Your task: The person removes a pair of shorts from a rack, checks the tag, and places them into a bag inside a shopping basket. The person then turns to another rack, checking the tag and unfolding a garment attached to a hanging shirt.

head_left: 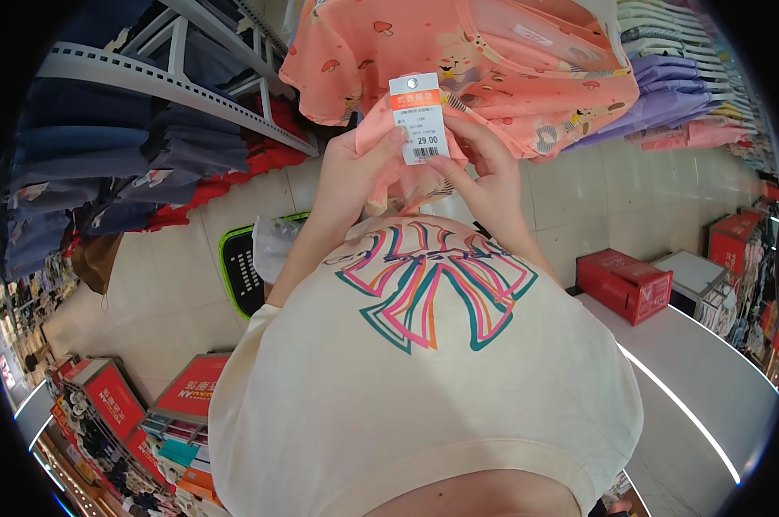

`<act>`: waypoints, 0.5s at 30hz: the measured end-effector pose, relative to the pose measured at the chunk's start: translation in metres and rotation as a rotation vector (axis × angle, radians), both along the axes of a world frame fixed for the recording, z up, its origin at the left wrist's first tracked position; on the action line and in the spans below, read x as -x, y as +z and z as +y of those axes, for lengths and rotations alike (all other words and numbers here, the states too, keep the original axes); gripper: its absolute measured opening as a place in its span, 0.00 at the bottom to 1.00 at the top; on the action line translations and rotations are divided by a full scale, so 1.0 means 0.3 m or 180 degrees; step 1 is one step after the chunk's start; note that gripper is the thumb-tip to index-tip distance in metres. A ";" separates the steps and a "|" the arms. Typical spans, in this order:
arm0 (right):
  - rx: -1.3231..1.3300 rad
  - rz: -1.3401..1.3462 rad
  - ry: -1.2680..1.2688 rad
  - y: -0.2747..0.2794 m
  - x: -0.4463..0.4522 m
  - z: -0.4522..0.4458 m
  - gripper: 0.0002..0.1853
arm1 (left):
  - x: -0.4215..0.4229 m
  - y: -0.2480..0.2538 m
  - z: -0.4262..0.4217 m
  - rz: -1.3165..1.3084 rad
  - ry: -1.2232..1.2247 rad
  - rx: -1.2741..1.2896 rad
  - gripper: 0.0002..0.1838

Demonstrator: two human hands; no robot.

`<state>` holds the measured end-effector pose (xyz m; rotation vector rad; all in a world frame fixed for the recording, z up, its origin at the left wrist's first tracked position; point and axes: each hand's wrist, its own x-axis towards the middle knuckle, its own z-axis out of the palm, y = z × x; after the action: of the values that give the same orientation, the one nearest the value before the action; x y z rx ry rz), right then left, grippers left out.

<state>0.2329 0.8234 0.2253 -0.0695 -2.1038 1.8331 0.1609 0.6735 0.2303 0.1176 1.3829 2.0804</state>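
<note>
A white and orange price tag [418, 125] reading 29.00 is held upright in front of a pink printed garment [501, 82]. My left hand [355, 172] pinches the tag's left edge and some pink fabric between thumb and fingers. On the other side, my right hand [484, 168] has its thumb at the tag's lower right edge and its fingers closed on the fabric behind. The garment, patterned with mushrooms and cartoon animals, spreads above and behind both hands.
Dark blue clothes [139, 164] hang from a white metal rack [174, 82] at the left. Purple garments [656, 95] hang at the upper right. A black and green basket [237, 267] is on the floor. A red box [623, 284] stands on a grey counter [665, 388] at the right.
</note>
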 end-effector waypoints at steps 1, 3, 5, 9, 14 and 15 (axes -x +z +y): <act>0.0006 -0.0031 0.0021 -0.002 -0.003 0.000 0.24 | -0.002 0.003 -0.002 0.0000 0.0018 -0.0014 0.14; 0.0003 -0.0088 0.0075 -0.004 -0.005 0.001 0.25 | -0.006 0.005 -0.006 0.0009 0.0051 -0.0017 0.14; -0.0009 -0.0147 0.0135 -0.006 -0.007 -0.001 0.26 | -0.011 0.006 -0.012 0.0021 0.0076 0.0007 0.14; -0.0105 -0.0121 0.0091 0.012 -0.013 -0.021 0.28 | -0.019 -0.013 -0.021 -0.0008 0.0117 -0.0151 0.14; -0.0830 0.0221 -0.0161 0.029 -0.023 -0.041 0.27 | -0.033 -0.020 -0.032 0.0092 0.0066 -0.0055 0.16; -0.1102 0.0299 -0.0137 0.028 -0.025 -0.038 0.26 | -0.042 -0.008 -0.025 0.0076 0.0138 -0.0184 0.16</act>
<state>0.2405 0.8120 0.2338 0.0556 -2.2981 1.3959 0.1735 0.6660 0.2280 0.1380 1.3509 2.1618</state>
